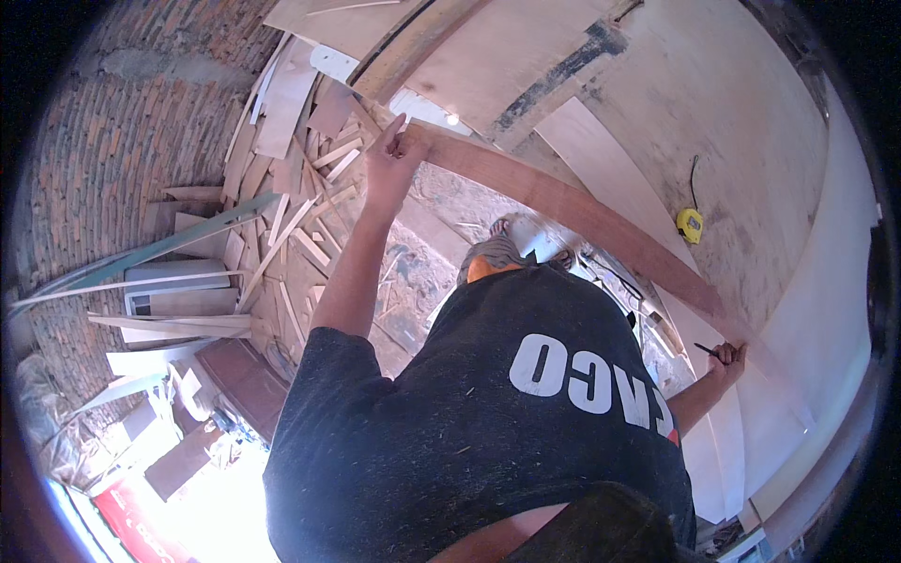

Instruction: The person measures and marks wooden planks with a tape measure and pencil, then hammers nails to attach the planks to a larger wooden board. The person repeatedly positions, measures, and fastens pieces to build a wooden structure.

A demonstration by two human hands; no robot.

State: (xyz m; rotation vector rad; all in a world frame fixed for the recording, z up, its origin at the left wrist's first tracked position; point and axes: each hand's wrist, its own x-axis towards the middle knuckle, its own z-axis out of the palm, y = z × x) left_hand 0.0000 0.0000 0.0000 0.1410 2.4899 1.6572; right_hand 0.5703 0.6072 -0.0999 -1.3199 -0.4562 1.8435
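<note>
1 long reddish-brown wooden board [563,202] runs along the near edge of the plywood-topped table [751,141], from near its left side toward its right. Of 2 hands, set well apart, the left hand [394,155] is at the board's left end, index finger extended and the other fingers bent; I cannot tell whether it grips the wood or only rests against it. The right hand [728,360] is closed on 1 slim black pencil [706,350] beside the board's right part; I cannot tell exactly where that end stops.

Just beyond the board, 1 pale plywood strip [601,155] slants toward the table's far side. Right of it lies 1 yellow tape measure [690,225], its dark strap pointing to the far edge. 1 thick wooden beam [413,52] stands along the table's left edge.

Before the table's near edge are 2 feet [499,228], partly hidden by the person's 1 black T-shirt [488,403] with white lettering. On the floor to the left are wood offcuts [319,239], too many to count, and 1 dark brown panel [244,380]. 1 long green bar [188,249] slants toward 1 brick wall [131,141].
</note>
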